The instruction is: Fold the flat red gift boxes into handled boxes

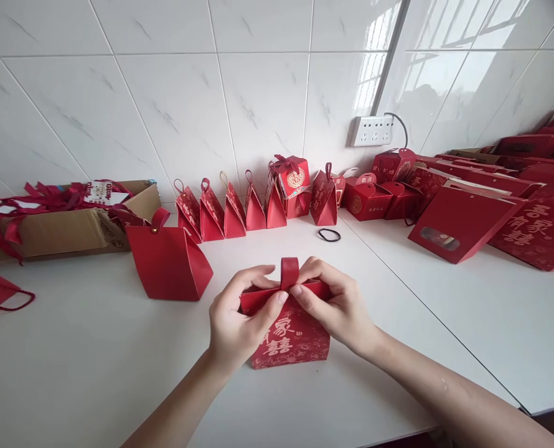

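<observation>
A red gift box [300,342] with pale printed characters stands upright on the white table in front of me, a red strap handle [290,272] looped at its top. My left hand [242,311] grips the top edge from the left, its thumb pressed near the base of the strap. From the right, my right hand [335,302] pinches the same top edge, thumb and fingers meeting close beside the strap. The thumbs hide whatever fastens the strap. Left of my hands sits another red gift box [162,264] with a strap fixed by a small metal stud.
Along the tiled wall stand several small red boxes [211,214] with loops. A black hair tie [329,234] lies behind my hands. At left is a cardboard carton [53,233] of red ribbons; at right, several larger red boxes [464,218] lean together. A power strip [373,130] hangs on the wall.
</observation>
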